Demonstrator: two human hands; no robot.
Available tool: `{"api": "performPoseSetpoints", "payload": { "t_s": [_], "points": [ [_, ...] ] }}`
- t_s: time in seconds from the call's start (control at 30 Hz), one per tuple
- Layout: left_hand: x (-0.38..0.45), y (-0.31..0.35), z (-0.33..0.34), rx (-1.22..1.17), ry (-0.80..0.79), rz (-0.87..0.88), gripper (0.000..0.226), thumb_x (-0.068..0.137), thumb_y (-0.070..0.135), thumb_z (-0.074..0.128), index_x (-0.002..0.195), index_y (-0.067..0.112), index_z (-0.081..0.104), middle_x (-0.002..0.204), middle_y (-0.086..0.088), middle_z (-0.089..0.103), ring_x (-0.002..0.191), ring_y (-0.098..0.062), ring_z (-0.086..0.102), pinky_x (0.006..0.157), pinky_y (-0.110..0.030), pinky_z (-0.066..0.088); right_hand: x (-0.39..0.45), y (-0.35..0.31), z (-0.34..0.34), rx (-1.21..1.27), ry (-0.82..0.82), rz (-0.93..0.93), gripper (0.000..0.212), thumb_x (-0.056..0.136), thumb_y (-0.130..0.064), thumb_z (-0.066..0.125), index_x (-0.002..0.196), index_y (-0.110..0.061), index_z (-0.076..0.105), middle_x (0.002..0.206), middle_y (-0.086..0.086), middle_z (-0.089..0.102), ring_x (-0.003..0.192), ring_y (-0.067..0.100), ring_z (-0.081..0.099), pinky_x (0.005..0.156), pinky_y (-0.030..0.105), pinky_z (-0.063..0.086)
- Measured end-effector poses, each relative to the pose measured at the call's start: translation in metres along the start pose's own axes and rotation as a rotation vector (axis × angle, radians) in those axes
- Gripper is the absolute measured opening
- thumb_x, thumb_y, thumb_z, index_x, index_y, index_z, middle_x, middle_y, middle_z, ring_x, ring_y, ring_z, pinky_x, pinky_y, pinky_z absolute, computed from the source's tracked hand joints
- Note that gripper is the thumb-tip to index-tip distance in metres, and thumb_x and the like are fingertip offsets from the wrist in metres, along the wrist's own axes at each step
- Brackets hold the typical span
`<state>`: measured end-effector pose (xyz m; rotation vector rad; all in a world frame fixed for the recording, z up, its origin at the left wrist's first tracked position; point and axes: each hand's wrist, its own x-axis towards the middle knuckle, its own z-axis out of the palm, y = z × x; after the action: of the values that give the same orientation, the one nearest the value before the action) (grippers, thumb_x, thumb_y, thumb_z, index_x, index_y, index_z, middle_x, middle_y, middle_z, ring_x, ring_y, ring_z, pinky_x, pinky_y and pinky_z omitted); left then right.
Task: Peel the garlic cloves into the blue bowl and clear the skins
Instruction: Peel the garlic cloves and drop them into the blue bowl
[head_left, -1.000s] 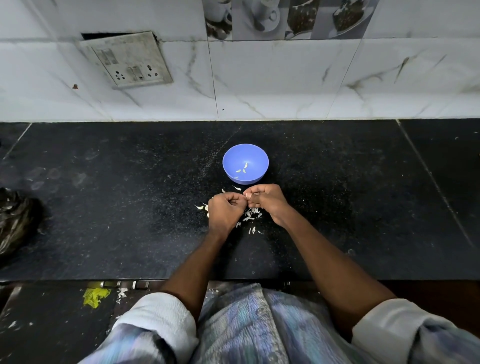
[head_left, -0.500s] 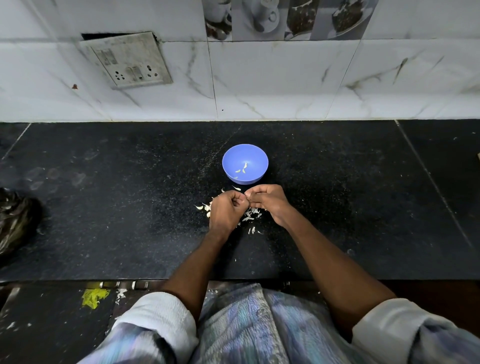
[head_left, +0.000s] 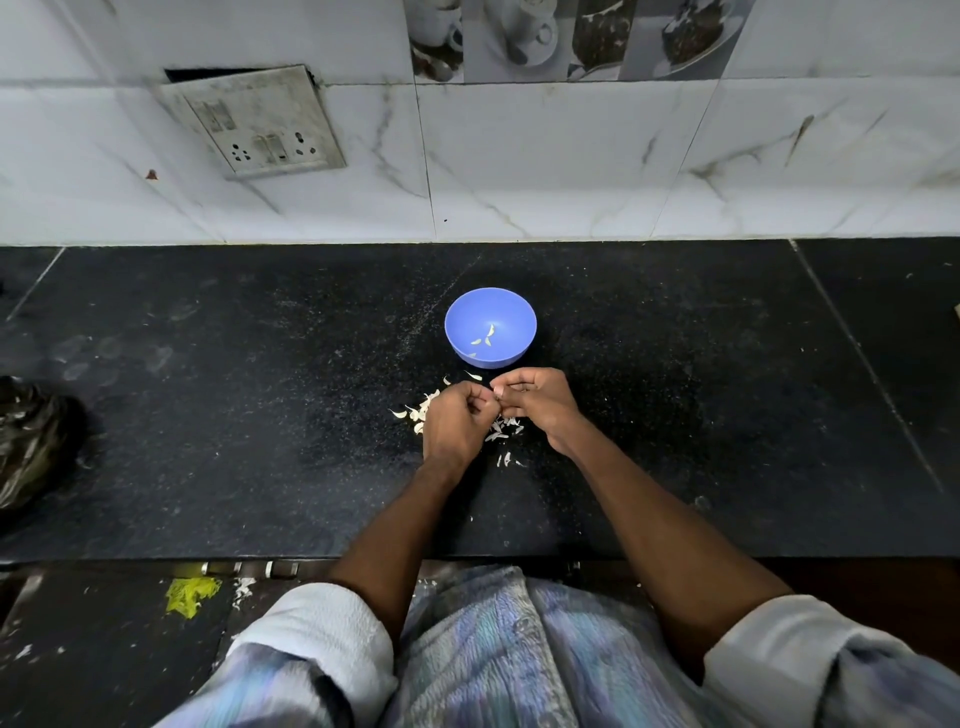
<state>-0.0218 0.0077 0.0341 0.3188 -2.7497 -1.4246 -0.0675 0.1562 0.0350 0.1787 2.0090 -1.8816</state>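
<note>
Head view looks down on the garlic clove (head_left: 496, 396), only a tiny pale speck at the spot where the two hands meet, too small and too covered to tell its shape or which way its long axis runs. It sits just above the counter (head_left: 675, 415), at 6 o'clock from the blue bowl (head_left: 490, 327) and near it. Left hand (head_left: 457, 421) is curled into a loose fist, its fingers (head_left: 475, 397) bent inward and pinching at the clove. Right hand (head_left: 535, 405) meets it from 3 o'clock, fingers likewise curled, the tips pressed to the same speck.

Round and plain blue, the bowl stands upright, with a few pale slivers (head_left: 485, 338) lying on its floor. Pale skins (head_left: 421, 413) lie scattered on the dark counter under and around the hands, mostly toward 9 o'clock and 6 o'clock. Far off at 9 o'clock lies a dark crumpled bag (head_left: 31, 441). On the tiled wall at 11 o'clock hangs a switch plate (head_left: 254, 122).
</note>
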Motion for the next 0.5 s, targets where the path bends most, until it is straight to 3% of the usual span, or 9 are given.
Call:
{"api": "performPoseSetpoints", "payload": {
  "t_s": [0.33,0.5],
  "points": [
    [-0.002,-0.002,0.004,-0.075,0.054,-0.073,0.006,0.091,0.024,0.069,0.089,0.025,0.074,0.078,0.012,0.073,0.072,-0.006,0.068,0.069,-0.025,0.054,-0.004,-0.001,0.002,0.034,0.011,-0.055,0.015,0.093,0.004,0.069,0.106,-0.002,0.075,0.1,0.019,0.077,0.088,0.022,0.076,0.079,0.032,0.063],
    [0.002,-0.017,0.011,-0.233,0.015,-0.138,0.022,0.086,0.044,0.062,0.093,0.027,0.075,0.081,0.008,0.077,0.076,-0.017,0.076,0.075,-0.048,0.065,-0.006,0.002,0.0,0.091,0.031,-0.014,0.018,0.092,0.005,0.069,0.107,-0.003,0.075,0.097,0.018,0.077,0.089,0.025,0.077,0.082,0.033,0.063]
  ]
}}
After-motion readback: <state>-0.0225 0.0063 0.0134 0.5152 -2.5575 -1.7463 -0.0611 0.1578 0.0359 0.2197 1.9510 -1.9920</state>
